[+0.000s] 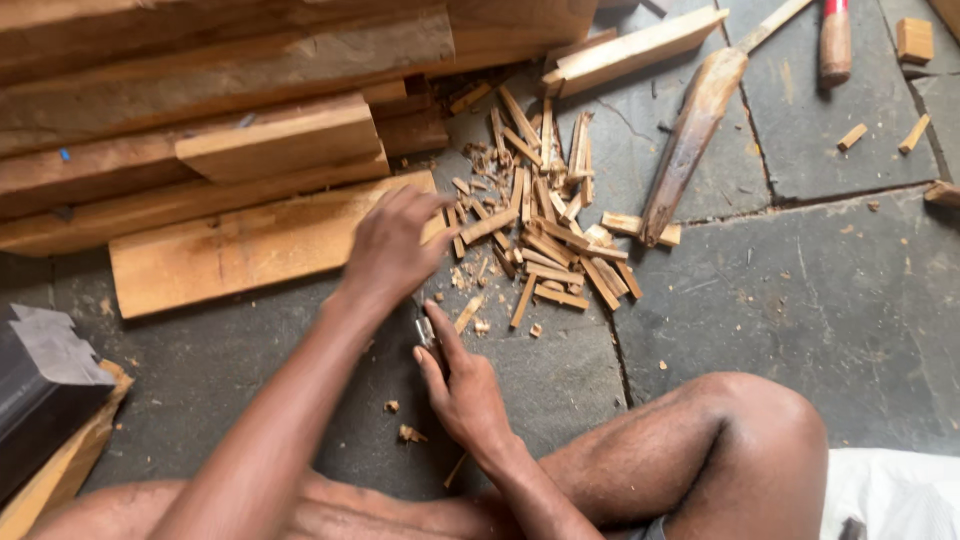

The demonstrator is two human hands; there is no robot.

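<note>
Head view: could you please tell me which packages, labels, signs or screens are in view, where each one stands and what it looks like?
None can be made out: only wooden planks, wood chips and tools lie on the stone floor.

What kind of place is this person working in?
Probably a small woodworking spot on a stone floor: stacked planks, a heap of split wood pieces, and a wooden-handled tool lying nearby.

The head camera is looking steeply down, close above both hands. It is facing the stone floor ahead of them.
</note>
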